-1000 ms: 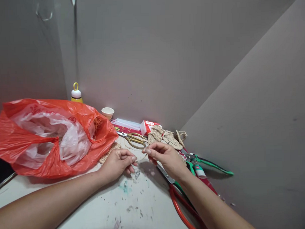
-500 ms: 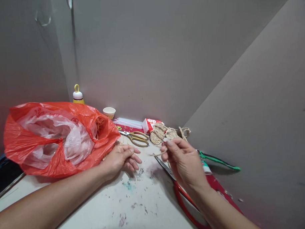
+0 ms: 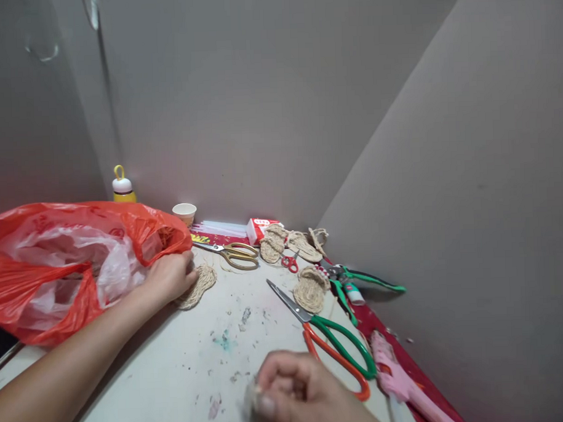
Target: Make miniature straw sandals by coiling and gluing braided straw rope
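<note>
My left hand [image 3: 170, 276] rests at the mouth of the orange plastic bag [image 3: 43, 262], its fingers curled against the bag's edge, right beside a flat coil of straw rope [image 3: 197, 286] on the white table [image 3: 185, 374]. My right hand [image 3: 299, 392] is low at the near edge, blurred, with fingers closed in a pinch; something pale shows at the fingertips, too smeared to name. Large scissors with orange and green handles [image 3: 329, 338] lie just beyond the right hand.
Gold scissors [image 3: 237, 254], small red scissors [image 3: 290, 261], woven straw sandals [image 3: 287, 244], another straw piece [image 3: 311, 289], green-handled pliers [image 3: 358, 279], a pink tool [image 3: 400, 379], a paper cup [image 3: 184, 212], a yellow bottle [image 3: 122, 186] and a red box [image 3: 259, 228]. Grey partitions stand behind and to the right.
My right hand pulled back from the table's middle toward me, to the near edge. My left hand slid left to the bag's mouth. The view shifted, uncovering the big scissors and straw pieces.
</note>
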A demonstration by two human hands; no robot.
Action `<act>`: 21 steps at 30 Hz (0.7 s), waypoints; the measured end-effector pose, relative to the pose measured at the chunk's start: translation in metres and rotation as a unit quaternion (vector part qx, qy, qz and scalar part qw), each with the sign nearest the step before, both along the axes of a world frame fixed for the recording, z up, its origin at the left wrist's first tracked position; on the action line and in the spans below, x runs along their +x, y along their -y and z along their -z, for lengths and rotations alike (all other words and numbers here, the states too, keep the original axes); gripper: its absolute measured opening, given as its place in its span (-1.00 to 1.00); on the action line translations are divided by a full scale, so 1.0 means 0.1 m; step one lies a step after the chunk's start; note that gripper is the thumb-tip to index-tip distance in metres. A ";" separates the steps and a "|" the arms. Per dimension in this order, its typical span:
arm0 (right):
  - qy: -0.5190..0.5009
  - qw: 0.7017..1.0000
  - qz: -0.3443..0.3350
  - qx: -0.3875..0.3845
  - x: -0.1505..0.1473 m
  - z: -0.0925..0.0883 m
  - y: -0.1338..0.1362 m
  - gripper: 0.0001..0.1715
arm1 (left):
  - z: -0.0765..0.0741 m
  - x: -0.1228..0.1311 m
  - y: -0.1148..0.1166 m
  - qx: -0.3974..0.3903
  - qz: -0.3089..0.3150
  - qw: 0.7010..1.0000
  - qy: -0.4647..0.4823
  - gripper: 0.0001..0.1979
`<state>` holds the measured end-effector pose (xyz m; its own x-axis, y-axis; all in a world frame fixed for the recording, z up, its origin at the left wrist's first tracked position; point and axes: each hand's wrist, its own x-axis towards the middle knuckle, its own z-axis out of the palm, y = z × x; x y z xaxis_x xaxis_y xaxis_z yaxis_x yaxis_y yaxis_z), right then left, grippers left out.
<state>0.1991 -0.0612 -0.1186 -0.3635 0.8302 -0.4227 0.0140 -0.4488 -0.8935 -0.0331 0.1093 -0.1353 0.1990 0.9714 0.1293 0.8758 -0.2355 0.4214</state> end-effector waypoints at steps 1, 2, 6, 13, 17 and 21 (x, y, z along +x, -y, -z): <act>0.010 0.999 -0.041 -0.012 -0.04 0.04 0.01 -0.47 | 0.00 0.03 0.02 0.004 0.007 0.999 -0.034 -0.82; 0.017 0.997 -0.070 -0.012 -0.06 0.07 0.00 -0.46 | -0.02 0.05 0.05 0.010 0.015 0.998 -0.063 -0.80; 0.018 0.995 -0.087 0.040 -0.07 0.12 -0.03 -0.42 | -0.10 0.17 0.16 0.054 0.034 0.988 -0.141 -0.73; -0.004 0.993 -0.039 0.112 -0.07 0.07 0.01 -0.41 | -0.10 0.23 0.23 0.058 0.039 0.976 -0.207 -0.63; 0.106 0.978 0.051 0.174 0.08 -0.05 -0.09 -0.56 | -0.12 0.22 0.23 0.031 0.040 0.976 -0.210 -0.59; 0.394 0.841 0.216 0.302 0.62 -0.08 -0.51 -0.82 | -0.14 0.22 0.25 0.010 0.043 0.981 -0.187 -0.62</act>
